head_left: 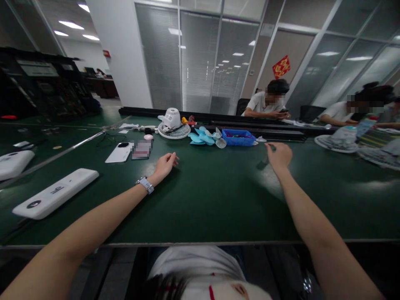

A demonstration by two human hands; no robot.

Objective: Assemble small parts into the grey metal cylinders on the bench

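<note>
My left hand (164,167) rests on the green table (212,200), its fingers loosely bent and slightly apart with nothing in them. A watch with a pale strap (146,184) is on that wrist. Raised a little over the table, my right hand (280,156) has its thumb and fingers drawn together at the tips; anything between them is too small to make out. Beyond it stands a blue bin (238,137) with small parts inside. Beside the bin lie light-blue fan blades (203,136). Further left is a white fan (173,125) with its grille face down.
At left lie a white phone (118,153), a blurred-out card-like item (141,150) and a long white device (58,192). Dark rails (259,130) run along the back. More fan parts (339,138) are at right. A person in white (265,104) sits across the table holding a phone.
</note>
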